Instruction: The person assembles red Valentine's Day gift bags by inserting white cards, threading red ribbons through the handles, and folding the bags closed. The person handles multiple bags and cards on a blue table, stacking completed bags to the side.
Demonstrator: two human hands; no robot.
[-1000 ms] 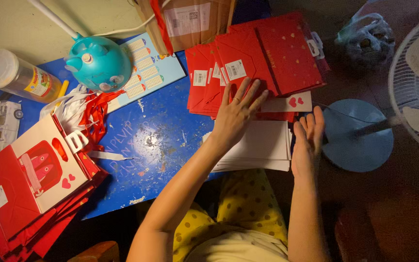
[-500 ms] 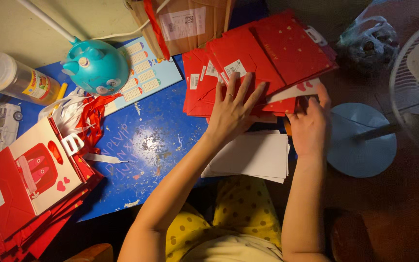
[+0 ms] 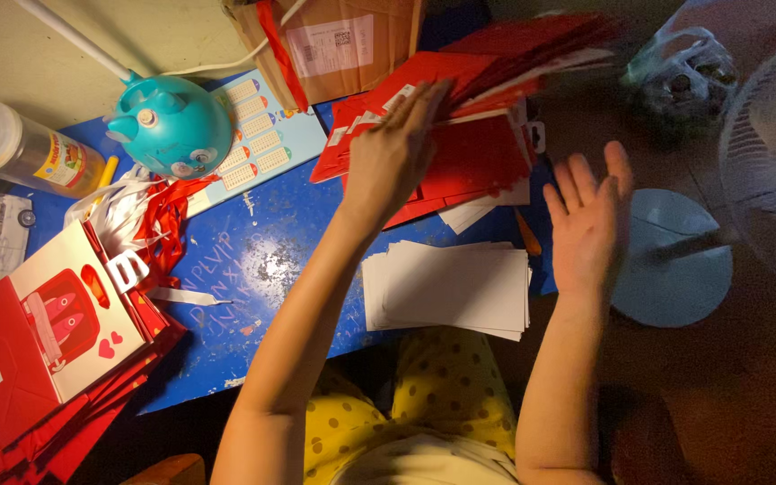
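Left hand (image 3: 397, 157) lies flat, fingers spread, pressing on the stack of flat red paper bags (image 3: 460, 135) at the far right corner of the blue table (image 3: 253, 260); the top sheets are blurred. Right hand (image 3: 590, 220) hovers open, palm up, off the table's right edge, holding nothing.

Between the arms, at the near edge: one pile of white cards (image 3: 451, 287), sheet count not readable.

Left edge: second pile of red bags (image 3: 38, 350), one showing a white face. Judgement: two bag piles stand, work partway through.

Also counted: one teal lamp (image 3: 172, 126), one jar (image 3: 20, 153), one cardboard box (image 3: 334, 40).
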